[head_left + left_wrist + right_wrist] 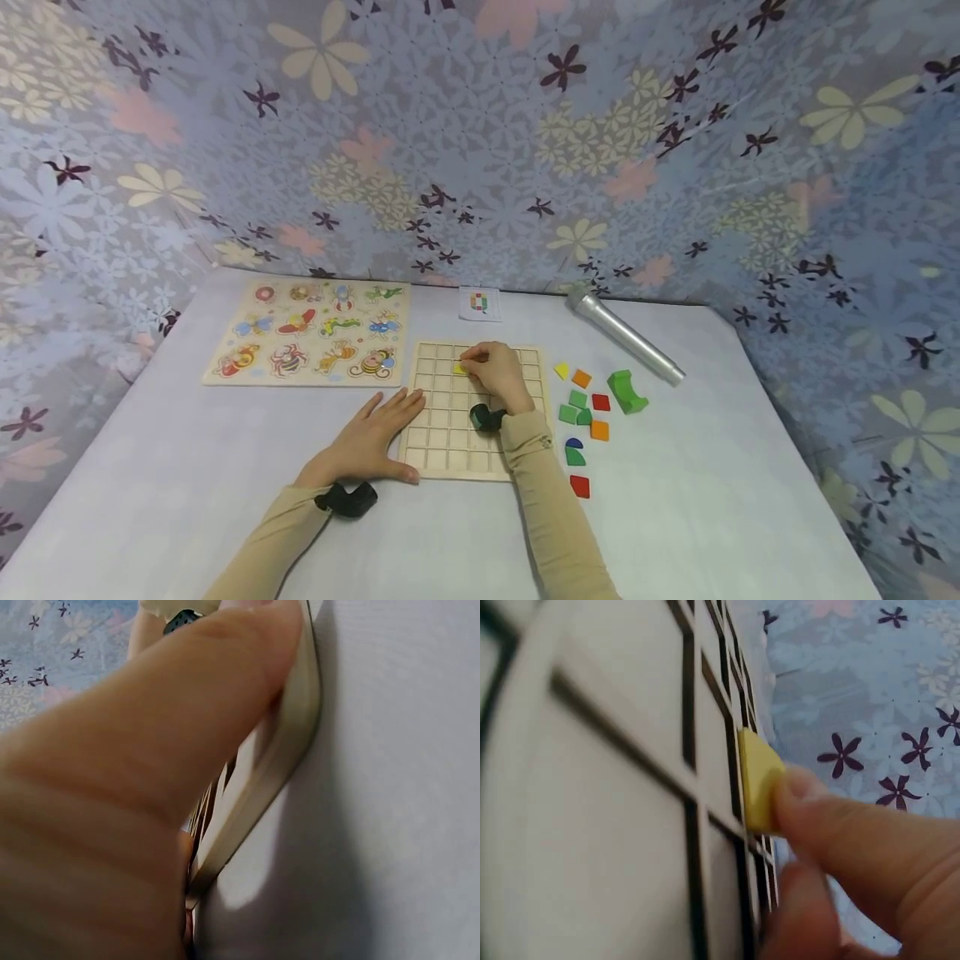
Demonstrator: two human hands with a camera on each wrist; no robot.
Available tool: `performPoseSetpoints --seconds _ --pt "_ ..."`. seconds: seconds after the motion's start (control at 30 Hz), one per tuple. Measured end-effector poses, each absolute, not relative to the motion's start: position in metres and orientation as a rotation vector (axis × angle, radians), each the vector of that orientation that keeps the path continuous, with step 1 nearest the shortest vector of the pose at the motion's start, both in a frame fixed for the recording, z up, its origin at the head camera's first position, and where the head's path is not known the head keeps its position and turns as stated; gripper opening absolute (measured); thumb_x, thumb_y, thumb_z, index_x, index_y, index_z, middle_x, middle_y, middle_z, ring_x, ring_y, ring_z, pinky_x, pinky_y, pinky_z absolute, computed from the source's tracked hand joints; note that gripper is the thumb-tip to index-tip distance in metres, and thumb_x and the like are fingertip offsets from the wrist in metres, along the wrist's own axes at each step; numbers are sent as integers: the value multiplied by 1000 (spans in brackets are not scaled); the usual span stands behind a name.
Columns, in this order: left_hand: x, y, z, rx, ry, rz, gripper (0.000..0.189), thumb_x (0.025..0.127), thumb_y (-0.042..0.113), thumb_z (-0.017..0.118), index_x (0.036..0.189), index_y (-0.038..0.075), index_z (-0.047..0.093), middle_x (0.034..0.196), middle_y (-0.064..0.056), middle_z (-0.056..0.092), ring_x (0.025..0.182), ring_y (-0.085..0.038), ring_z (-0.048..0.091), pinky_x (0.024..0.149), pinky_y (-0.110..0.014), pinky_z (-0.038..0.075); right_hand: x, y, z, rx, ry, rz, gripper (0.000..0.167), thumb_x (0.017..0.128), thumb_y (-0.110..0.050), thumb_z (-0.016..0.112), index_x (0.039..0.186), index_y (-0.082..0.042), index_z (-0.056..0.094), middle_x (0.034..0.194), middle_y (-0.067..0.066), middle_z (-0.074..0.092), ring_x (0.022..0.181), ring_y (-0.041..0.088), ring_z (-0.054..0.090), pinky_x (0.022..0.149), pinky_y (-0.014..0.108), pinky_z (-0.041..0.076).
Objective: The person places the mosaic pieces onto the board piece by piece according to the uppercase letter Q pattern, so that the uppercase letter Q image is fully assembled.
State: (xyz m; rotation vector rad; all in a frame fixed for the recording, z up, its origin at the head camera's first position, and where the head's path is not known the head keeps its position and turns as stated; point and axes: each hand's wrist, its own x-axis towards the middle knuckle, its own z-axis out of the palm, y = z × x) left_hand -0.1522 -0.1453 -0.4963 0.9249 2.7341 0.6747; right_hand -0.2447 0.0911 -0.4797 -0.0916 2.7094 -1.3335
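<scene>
A wooden grid board (439, 435) lies flat on the table, divided into square cells by raised strips. My right hand (497, 372) is over its upper part, pinching a small yellow block (760, 780) between thumb and finger. In the right wrist view the block's lower edge meets the grid strips. My left hand (372, 440) spreads along the board's left side, fingertips at the edge and thumb by the near corner. Seen from the left wrist, the thumb (217, 682) lies across the board's rim.
Right of the board lie loose blocks: a yellow triangle (561, 371), an orange square (599, 431), a red piece (580, 487) and several others. Beyond them are a green arched block (626, 393) and a silver tube (628, 337). An insect puzzle (315, 333) and a pattern card (479, 305) lie farther back.
</scene>
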Motion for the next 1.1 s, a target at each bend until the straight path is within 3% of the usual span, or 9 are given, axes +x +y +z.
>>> performPoseSetpoints --seconds 0.13,0.27,0.4,0.63,0.8,0.9,1.03,1.1 --pt "-152 -146 -495 922 2745 673 112 68 65 74 153 9 27 161 -7 24 150 -32 19 122 -57 9 -246 90 -482 -166 2761 -1162 14 92 -24 67 98 -17 77 103 4 72 94 20 65 87 37 53" --pt "-153 -145 -494 931 2735 675 112 69 65 73 153 9 27 162 -7 23 150 -31 18 122 -57 9 -245 104 -478 -301 2614 -1260 21 93 -23 66 109 -14 73 101 4 72 90 17 66 85 32 54" --pt "-153 -143 -494 928 2738 672 111 69 64 74 153 8 26 162 -7 23 151 -31 17 122 -57 8 -243 140 -466 -358 2481 -1502 30 95 -20 61 122 -7 66 101 11 71 81 16 68 73 28 58" --pt "-150 -144 -493 919 2729 698 111 68 62 75 152 6 28 161 -9 25 150 -33 19 121 -58 8 -230 206 -457 281 2670 -1560 38 95 -16 60 132 -3 57 125 21 62 71 15 68 67 26 58" --pt "-150 -145 -493 909 2737 706 111 68 62 75 152 7 29 161 -9 25 150 -32 19 121 -57 8 -226 222 -465 390 2640 -1547 43 90 -8 64 133 -4 56 132 20 58 73 10 63 65 21 54" --pt "-150 -145 -492 912 2731 706 111 68 61 76 152 7 29 161 -9 25 150 -32 19 121 -57 8 -225 218 -470 375 2728 -1458 46 86 -4 68 130 -3 58 129 21 61 89 24 67 73 28 56" --pt "-149 -144 -491 922 2735 705 110 68 61 76 152 6 29 161 -9 26 150 -33 20 121 -57 8 -226 214 -472 364 2857 -1336 45 84 -4 70 127 1 60 125 22 63 115 38 59 93 44 52" --pt "-148 -144 -491 925 2737 707 110 68 61 76 152 6 29 161 -10 26 150 -33 20 121 -57 8 -227 214 -472 375 2878 -1285 42 85 -5 70 125 3 61 124 23 63 116 38 58 96 47 50"
